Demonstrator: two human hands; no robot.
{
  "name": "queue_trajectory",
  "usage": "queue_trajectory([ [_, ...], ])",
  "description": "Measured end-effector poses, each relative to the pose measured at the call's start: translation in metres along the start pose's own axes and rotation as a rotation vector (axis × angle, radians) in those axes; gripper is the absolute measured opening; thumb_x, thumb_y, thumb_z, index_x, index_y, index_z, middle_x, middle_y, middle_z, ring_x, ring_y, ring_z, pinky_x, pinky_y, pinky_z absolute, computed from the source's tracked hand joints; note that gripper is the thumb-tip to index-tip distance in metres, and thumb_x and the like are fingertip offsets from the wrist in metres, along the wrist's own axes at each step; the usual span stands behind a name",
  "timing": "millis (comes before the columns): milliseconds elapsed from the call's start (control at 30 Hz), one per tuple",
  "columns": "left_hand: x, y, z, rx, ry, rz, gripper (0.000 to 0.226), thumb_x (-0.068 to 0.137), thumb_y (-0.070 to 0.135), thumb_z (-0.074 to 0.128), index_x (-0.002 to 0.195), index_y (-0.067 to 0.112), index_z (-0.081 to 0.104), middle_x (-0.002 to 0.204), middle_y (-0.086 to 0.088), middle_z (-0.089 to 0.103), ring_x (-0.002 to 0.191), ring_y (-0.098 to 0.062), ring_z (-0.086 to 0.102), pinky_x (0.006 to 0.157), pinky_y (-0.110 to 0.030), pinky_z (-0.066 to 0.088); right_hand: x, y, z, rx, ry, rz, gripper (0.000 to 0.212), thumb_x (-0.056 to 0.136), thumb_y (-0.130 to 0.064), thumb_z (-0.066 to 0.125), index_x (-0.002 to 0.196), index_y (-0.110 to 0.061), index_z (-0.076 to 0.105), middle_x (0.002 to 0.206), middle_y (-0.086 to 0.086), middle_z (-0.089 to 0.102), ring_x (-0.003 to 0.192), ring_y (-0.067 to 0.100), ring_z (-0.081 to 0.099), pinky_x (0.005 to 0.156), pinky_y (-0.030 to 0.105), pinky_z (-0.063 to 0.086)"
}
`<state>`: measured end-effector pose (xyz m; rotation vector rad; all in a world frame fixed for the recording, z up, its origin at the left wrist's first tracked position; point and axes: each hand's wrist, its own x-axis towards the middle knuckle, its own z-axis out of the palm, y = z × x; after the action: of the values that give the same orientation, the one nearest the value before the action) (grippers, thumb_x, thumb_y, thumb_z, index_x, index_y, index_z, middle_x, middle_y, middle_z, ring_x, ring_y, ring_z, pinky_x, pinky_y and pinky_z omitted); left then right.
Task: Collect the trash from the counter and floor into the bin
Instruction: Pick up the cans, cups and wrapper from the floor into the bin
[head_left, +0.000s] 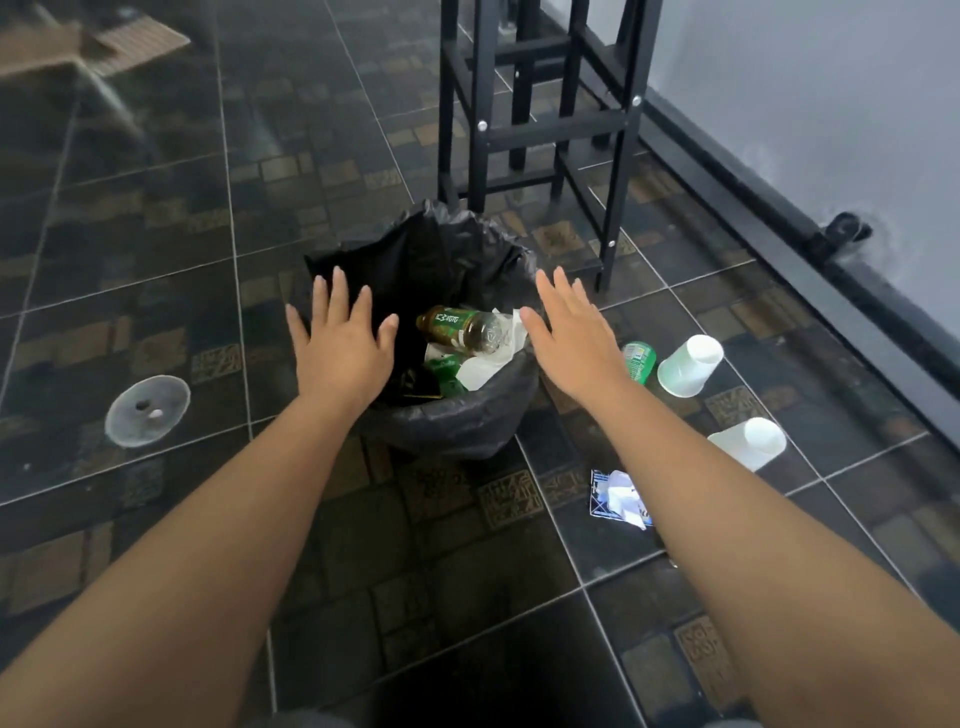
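Left hand, right hand are held flat, empty, over bin. Cup right of bin is judged light, crushable; rim grip advised.

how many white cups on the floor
2. The far cup lies right of the bin; the near cup lies closer to the person. Others may hide inside the bin.

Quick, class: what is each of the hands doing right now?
Left hand: open, fingers spread, holding nothing.
Right hand: open, fingers straight, holding nothing.
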<state>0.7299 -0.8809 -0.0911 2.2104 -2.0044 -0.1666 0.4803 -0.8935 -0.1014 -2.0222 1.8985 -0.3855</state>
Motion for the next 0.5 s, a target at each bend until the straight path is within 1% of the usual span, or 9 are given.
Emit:
queue_trajectory([
  [100, -0.007, 0.029, 0.0, -0.01, 0.001, 0.085, 0.061, 0.104, 0.048, 0.02, 0.156, 0.017, 0.022, 0.165, -0.004, 0.005, 0.151, -0.021, -0.006, 0.12, -0.051, -0.006, -0.012, 0.023, -0.011, 0.034, 0.003, 0.029, 0.06, 0.103, -0.05, 0.022, 0.157, -0.025, 0.012, 0.164, -0.003, 0.004, 0.151, 0.019, 0.002, 0.122, 0.041, 0.01],
  [233, -0.011, 0.084, -0.001, -0.081, 0.002, 0.224, 0.061, 0.104, 0.046, 0.022, 0.156, 0.013, 0.02, 0.165, -0.006, 0.01, 0.152, -0.021, 0.0, 0.122, -0.044, 0.001, -0.033, 0.072, -0.025, 0.002, 0.027, 0.126, 0.06, 0.104, -0.046, 0.026, 0.157, -0.02, 0.014, 0.164, -0.002, 0.006, 0.151, 0.019, 0.005, 0.122, 0.04, 0.013],
  [333, -0.013, 0.135, 0.001, -0.158, 0.024, 0.365, 0.059, 0.105, 0.043, 0.027, 0.155, 0.013, 0.021, 0.164, -0.005, 0.013, 0.152, -0.02, 0.005, 0.121, -0.037, 0.004, -0.05, 0.113, -0.03, -0.015, 0.038, 0.219, 0.062, 0.103, -0.046, 0.029, 0.156, -0.017, 0.015, 0.164, 0.002, 0.008, 0.151, 0.021, 0.008, 0.122, 0.04, 0.013],
  [433, -0.02, 0.183, 0.011, -0.224, 0.058, 0.513, 0.058, 0.104, 0.038, 0.035, 0.154, 0.011, 0.026, 0.162, -0.006, 0.021, 0.15, -0.021, 0.013, 0.12, -0.034, 0.01, -0.063, 0.147, -0.028, -0.032, 0.068, 0.311, 0.063, 0.102, -0.043, 0.036, 0.155, -0.014, 0.019, 0.163, 0.006, 0.014, 0.149, 0.025, 0.017, 0.119, 0.04, 0.018],
  [500, -0.026, 0.211, 0.029, -0.257, 0.022, 0.574, 0.058, 0.104, 0.036, 0.039, 0.154, 0.01, 0.026, 0.162, -0.007, 0.022, 0.15, -0.021, 0.015, 0.121, -0.034, 0.011, -0.068, 0.167, -0.024, -0.034, 0.082, 0.36, 0.062, 0.101, -0.042, 0.04, 0.154, -0.014, 0.022, 0.162, 0.008, 0.018, 0.148, 0.027, 0.022, 0.118, 0.04, 0.021],
])
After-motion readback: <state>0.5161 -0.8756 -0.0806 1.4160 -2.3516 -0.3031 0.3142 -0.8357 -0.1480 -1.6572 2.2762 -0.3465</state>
